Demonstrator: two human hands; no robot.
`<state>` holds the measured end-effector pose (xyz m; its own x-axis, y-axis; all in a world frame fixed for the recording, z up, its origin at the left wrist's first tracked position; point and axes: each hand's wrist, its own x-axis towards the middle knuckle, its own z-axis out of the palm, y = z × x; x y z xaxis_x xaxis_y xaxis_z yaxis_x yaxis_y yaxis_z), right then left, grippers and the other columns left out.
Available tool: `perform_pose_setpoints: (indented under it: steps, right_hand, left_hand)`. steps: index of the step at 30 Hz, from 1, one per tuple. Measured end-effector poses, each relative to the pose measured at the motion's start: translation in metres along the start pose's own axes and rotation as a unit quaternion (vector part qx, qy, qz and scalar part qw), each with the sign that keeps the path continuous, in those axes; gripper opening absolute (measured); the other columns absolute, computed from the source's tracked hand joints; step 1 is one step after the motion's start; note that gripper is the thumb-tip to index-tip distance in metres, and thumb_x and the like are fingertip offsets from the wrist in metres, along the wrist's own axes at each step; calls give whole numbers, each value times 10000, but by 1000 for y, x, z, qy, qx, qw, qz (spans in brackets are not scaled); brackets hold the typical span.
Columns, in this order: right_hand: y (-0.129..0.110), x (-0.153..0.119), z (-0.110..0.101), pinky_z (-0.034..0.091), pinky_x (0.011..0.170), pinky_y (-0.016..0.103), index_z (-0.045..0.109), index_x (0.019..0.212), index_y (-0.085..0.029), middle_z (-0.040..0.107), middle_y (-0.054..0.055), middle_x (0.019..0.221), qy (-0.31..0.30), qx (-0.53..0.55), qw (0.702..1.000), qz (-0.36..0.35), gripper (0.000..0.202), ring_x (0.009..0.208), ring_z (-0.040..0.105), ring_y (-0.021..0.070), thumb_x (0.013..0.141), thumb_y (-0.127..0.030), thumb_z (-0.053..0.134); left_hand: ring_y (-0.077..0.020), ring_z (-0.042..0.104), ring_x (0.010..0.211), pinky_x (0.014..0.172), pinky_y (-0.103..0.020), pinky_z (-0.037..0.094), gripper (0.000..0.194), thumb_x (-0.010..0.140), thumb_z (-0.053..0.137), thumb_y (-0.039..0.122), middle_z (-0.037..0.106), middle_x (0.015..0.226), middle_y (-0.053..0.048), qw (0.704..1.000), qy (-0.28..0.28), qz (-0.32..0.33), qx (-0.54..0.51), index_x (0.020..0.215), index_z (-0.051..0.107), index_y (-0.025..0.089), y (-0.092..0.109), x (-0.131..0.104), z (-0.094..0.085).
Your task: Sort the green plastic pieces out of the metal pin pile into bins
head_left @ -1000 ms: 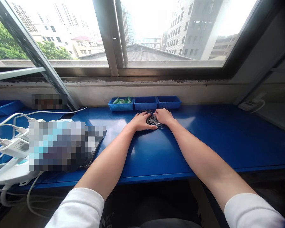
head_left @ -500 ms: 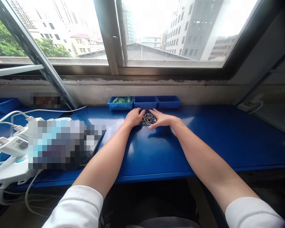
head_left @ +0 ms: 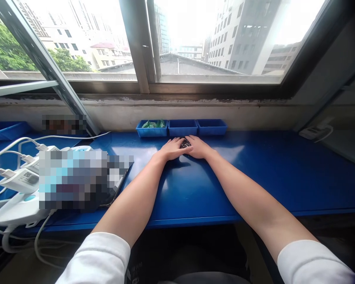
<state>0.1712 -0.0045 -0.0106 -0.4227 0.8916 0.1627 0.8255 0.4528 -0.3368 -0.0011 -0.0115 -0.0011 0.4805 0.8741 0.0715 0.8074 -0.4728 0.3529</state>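
Note:
A pile of thin, shiny metal pieces (head_left: 185, 143), which look like screws, lies on the blue tabletop (head_left: 192, 189) just in front of the bins. My left hand (head_left: 174, 148) curves around the pile's left and near side, fingers stretched out and apart. Around the right side lies my right hand (head_left: 198, 147), its fingers extended toward the back. The thumbs meet or nearly meet at the near edge. Both hands rest against the pile, covering much of it, so only the middle shows between them.
Three blue bins stand against the wall: the left bin (head_left: 152, 132) holds green-tinted plastic bags, beside a middle bin (head_left: 182, 131) and a right bin (head_left: 212, 129). At left are a white power strip (head_left: 17, 211) with chargers and cables, a blurred-out object, and a metal shelf post (head_left: 73, 106).
My hands have drawn closer together around the pile, thumbs coming in at the near side. The metal pieces are gathered into a smaller visible patch. The view has shifted slightly.

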Motion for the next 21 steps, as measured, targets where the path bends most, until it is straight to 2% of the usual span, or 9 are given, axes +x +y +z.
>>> perform_pose_setpoints:
  steps: [4,7,11,14,17,21]
  right_hand:
    - [3,0,-2,369,1012,363,501,1269,-149,495,143,1327,24,41,999,-19,578,1213,465,266,827,-520,527]
    - [4,-4,-5,453,873,317,571,1177,-194,610,96,1184,34,83,996,-23,446,1051,578,235,836,-480,536]
    - [4,-7,-7,451,828,270,607,1136,-234,662,37,1098,52,107,992,-35,323,988,609,200,845,-366,558]
    - [3,-8,-7,452,800,245,652,1041,-228,689,7,1013,49,124,990,-40,229,917,625,167,863,-311,536]
    - [3,-7,-7,456,794,245,672,994,-209,699,7,959,66,126,988,-52,210,878,630,156,867,-294,528]
    - [4,-5,-3,450,838,239,689,990,-191,693,24,1010,104,125,982,-93,217,953,622,161,845,-202,528]
  left_hand:
    - [-283,214,1382,1113,-401,179,833,777,409,667,259,1495,-132,1000,-1,21,18,1427,287,162,13,-1,4]
    - [-286,288,1349,1086,-370,249,780,783,428,648,321,1470,-118,999,18,30,1,1397,344,174,18,-2,4]
    - [-253,480,1195,973,-313,381,642,819,392,626,522,1299,-105,995,88,26,-28,1272,488,182,13,1,4]
    - [-258,501,1165,955,-316,385,656,839,338,636,541,1268,-125,991,128,-29,-25,1258,495,157,7,4,4]
    - [-270,483,1189,971,-327,366,699,846,272,664,529,1288,-140,991,118,-59,-18,1258,500,147,3,6,5]
    - [-279,506,1157,939,-345,384,690,850,223,678,560,1256,-126,995,94,-41,-8,1187,554,175,2,6,7]
